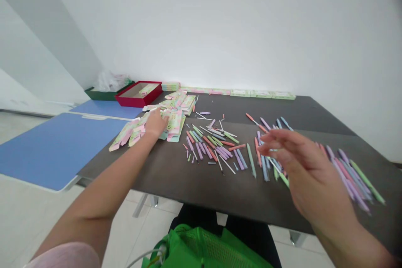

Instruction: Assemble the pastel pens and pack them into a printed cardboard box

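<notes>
My left hand (156,123) reaches far out to a pile of pastel flat-folded paper boxes (176,123) on the dark table (176,176), fingers curled onto one of them. My right hand (298,161) hovers over a spread of pastel pens (265,163), fingers loosely bent, thumb and fingertips close together around a thin pen part that I cannot make out clearly. More pens and thin refills (213,142) lie scattered in the table's middle. Another heap of pens (351,171) lies right of my hand.
A red box (138,94) and a green tray (100,93) stand at the back left. A row of flat boxes (245,92) lines the wall. Blue table panels (53,146) adjoin on the left. A green mesh bag (201,247) sits on my lap.
</notes>
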Action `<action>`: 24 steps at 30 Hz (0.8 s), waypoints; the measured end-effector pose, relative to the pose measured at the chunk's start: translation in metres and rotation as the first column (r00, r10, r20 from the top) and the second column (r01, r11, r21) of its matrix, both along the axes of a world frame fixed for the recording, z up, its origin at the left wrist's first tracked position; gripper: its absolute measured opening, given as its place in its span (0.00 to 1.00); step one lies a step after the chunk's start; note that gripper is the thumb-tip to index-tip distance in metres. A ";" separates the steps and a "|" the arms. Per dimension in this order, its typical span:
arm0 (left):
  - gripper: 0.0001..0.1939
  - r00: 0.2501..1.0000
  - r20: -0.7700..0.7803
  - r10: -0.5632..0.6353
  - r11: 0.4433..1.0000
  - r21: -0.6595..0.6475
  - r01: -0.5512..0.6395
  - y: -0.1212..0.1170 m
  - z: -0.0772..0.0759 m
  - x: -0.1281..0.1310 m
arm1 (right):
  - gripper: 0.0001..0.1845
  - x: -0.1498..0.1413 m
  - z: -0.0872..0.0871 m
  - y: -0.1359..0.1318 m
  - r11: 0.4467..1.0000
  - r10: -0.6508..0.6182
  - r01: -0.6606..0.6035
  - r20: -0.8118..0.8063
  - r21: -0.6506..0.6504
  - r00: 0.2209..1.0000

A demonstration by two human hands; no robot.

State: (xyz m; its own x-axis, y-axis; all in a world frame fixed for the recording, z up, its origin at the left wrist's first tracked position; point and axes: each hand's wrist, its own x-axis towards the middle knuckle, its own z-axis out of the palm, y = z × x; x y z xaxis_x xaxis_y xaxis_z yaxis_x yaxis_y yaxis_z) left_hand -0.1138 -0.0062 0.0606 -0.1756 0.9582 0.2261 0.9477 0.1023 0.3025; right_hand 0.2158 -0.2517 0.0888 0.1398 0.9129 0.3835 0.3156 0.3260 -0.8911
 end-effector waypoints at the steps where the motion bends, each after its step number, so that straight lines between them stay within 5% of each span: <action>1: 0.32 1.000 -0.007 0.014 1.000 -0.025 -0.014 0.008 -0.011 0.006 | 0.15 -0.012 0.014 0.013 0.999 0.024 -0.024 -0.015 0.037 1.000; 3: 0.42 0.998 -0.016 0.061 0.995 -0.079 -0.062 0.020 -0.028 0.021 | 0.13 -0.026 0.028 0.024 0.998 0.052 -0.052 -0.006 0.041 0.999; 6: 0.49 0.989 -0.017 0.144 0.977 -0.157 -0.145 0.030 -0.042 0.039 | 0.13 -0.025 0.028 0.019 0.999 0.038 -0.038 0.024 0.012 0.999; 12: 0.50 0.978 0.000 0.209 0.949 -0.241 -0.203 0.041 -0.047 0.046 | 0.13 -0.007 0.018 0.011 0.996 -0.004 0.007 0.030 -0.090 1.000; 17: 0.45 0.994 0.029 0.108 0.973 -0.210 -0.099 0.029 -0.025 0.033 | 0.12 0.002 0.005 0.008 0.988 -0.037 0.032 -0.029 -0.153 0.999; 22: 0.42 0.979 0.185 -0.091 0.980 -0.156 0.120 -0.030 0.012 0.038 | 0.15 -0.003 -0.020 0.018 0.971 -0.019 -0.012 -0.128 -0.240 0.992; 24: 0.42 0.782 0.560 -0.274 0.911 -0.109 0.397 -0.066 0.018 0.054 | 0.18 -0.014 -0.028 0.027 0.964 0.008 -0.051 -0.162 -0.261 0.987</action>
State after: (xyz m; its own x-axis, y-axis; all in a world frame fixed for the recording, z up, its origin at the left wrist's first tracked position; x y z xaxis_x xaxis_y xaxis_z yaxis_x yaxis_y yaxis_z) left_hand -0.0593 -0.0719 0.0790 0.1350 0.9907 -0.0169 0.6363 -0.0736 0.7679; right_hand 0.2022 -0.2251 0.0604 0.1507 0.9831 0.1042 0.1579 0.0801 -0.9842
